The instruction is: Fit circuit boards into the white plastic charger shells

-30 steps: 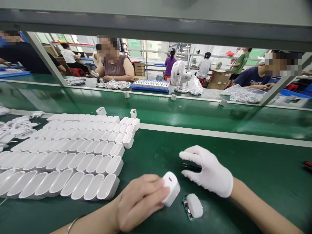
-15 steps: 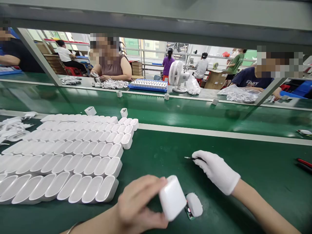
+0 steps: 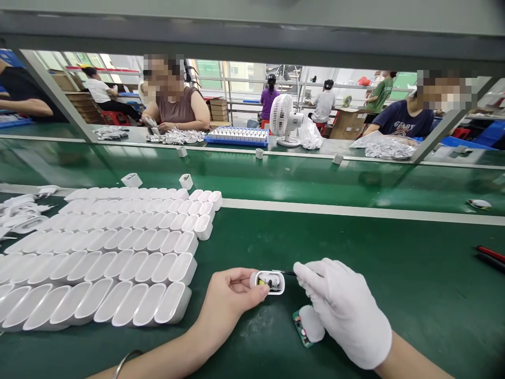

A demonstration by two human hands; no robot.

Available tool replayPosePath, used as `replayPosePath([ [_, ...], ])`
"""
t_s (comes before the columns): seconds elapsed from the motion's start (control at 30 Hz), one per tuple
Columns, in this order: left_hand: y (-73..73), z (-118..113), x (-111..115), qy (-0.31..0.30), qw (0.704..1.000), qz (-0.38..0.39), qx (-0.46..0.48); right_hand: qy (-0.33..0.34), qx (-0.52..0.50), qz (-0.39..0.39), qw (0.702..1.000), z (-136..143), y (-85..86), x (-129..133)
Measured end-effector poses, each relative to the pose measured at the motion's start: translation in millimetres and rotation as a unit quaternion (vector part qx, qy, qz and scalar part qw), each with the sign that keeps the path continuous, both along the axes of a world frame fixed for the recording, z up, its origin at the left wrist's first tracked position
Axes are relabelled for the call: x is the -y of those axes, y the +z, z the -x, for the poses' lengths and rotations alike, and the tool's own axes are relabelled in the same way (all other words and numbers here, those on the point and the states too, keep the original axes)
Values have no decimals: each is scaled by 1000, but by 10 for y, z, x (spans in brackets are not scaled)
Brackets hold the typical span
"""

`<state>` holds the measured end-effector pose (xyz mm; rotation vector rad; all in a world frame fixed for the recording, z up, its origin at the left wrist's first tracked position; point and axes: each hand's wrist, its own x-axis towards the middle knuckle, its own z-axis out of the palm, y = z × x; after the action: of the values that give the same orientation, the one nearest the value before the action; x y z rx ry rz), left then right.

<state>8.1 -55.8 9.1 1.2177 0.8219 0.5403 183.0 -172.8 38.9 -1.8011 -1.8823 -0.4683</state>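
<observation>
My bare left hand (image 3: 236, 289) is closed around a white plastic charger housing (image 3: 281, 284), its open side facing me. Electronic parts with a bit of yellow show inside it. My right hand (image 3: 343, 308), in a white glove, pinches a slim black tool (image 3: 290, 273) with a thin metal tip. That tip touches or lies just over the upper rim of the housing; which of the two, I cannot tell. Below the right fingertips lies a green circuit board (image 3: 303, 332) with a pale rounded cover (image 3: 313, 323) on it, partly hidden by the glove.
Rows of open white housings (image 3: 173, 305) fill the left of the green bench (image 3: 374, 237). White plugs and cables (image 3: 21, 210) lie at the far left. A red-and-black tool (image 3: 491, 255) is at the right. A moving-belt-like green strip (image 3: 315, 181) runs behind, with co-workers beyond.
My left hand has turned the housing so its open side shows and moved it slightly up. My right hand has brought the tool left and down to the housing's rim.
</observation>
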Motion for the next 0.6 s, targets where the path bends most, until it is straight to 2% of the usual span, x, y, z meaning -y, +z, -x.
replayPosePath([
  [0.17, -1, -13, -32, 0, 1000, 4, -13, 4, -6, 1, 1000, 8, -4, 24],
  [0.33, -14, -12, -29, 6, 1000, 5, -13, -33, 8, 14, 999, 66, -32, 9],
  [0.6, -8, 0, -26, 2, 1000, -1, -2, -41, 8, 10, 999, 125, -35, 18],
])
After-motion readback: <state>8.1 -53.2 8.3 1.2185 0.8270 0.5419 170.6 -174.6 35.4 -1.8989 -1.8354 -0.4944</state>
